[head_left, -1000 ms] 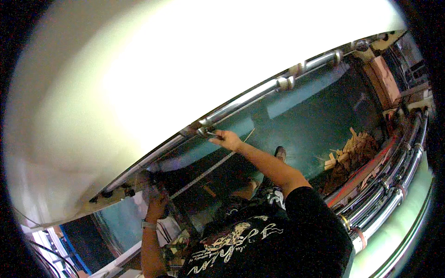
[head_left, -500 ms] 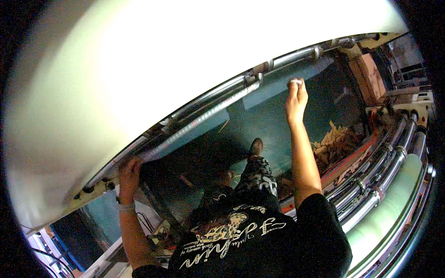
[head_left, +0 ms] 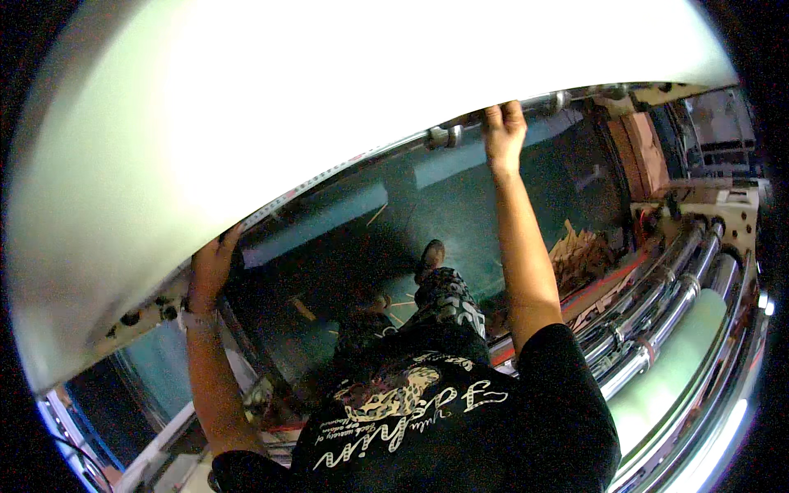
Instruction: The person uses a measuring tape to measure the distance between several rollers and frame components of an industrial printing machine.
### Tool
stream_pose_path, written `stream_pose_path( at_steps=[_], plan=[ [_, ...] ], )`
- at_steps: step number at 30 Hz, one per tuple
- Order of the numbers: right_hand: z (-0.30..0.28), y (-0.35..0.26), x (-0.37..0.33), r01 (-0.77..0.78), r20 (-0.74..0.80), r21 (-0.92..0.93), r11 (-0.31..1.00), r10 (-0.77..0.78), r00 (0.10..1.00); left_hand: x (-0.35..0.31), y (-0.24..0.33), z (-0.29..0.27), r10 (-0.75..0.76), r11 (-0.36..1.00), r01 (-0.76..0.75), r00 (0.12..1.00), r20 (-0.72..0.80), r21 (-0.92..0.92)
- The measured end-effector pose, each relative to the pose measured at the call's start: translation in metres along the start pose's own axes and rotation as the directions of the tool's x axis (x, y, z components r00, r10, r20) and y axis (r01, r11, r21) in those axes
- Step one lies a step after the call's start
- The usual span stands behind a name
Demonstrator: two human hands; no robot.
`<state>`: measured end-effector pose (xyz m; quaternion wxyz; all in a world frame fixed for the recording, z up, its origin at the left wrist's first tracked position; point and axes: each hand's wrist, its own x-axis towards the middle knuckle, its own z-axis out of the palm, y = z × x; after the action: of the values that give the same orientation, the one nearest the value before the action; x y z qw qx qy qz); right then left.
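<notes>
A large white surface (head_left: 345, 66), its far parts washed out by glare, fills the upper view and has a curved lower edge. A thin white measuring tape (head_left: 308, 182) with red marks runs along that edge. At the tape's left end, my left hand (head_left: 214, 267) is closed, with its fingertips partly behind the edge. My right hand (head_left: 505, 138) is up against the edge farther right, thumb and fingers pinched in line with the tape. What lies right between those fingertips is hidden.
Metal rods with collars (head_left: 559, 101) run under the white edge. Chrome rollers (head_left: 657, 329) and a pale green roller (head_left: 674, 361) lie at the right. Wood scraps (head_left: 573, 251) sit in a trough by a brown box (head_left: 645, 152). My shoe (head_left: 431, 256) stands on the green floor.
My right hand has moved up and slightly left to the white edge. My left hand has gone a little left and up. The tape has risen from below onto the edge.
</notes>
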<state>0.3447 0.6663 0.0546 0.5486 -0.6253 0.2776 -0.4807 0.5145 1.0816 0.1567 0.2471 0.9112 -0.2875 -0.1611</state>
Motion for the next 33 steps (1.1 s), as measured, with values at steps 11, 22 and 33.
stream_pose_path(
  at_steps=[11, 22, 33],
  plan=[
    [-0.011, 0.005, 0.009, 0.204, 0.066, -0.336, 0.919, -0.193, 0.979, 0.016, -0.053, -0.017, 0.118, 0.991, -0.12, 0.992, 0.041, 0.055],
    [-0.012, 0.006, 0.01, 0.017, 0.098, -0.217, 0.976, 0.005, 0.995, 0.04, -0.072, -0.003, 0.339, 0.938, -0.329, 0.937, 0.087, -0.114],
    [-0.059, 0.031, 0.031, -0.117, 0.137, 0.079, 0.99, 0.106, 0.985, 0.047, -0.05, -0.003, 0.119, 0.988, -0.096, 0.971, 0.208, -0.12]
  ],
)
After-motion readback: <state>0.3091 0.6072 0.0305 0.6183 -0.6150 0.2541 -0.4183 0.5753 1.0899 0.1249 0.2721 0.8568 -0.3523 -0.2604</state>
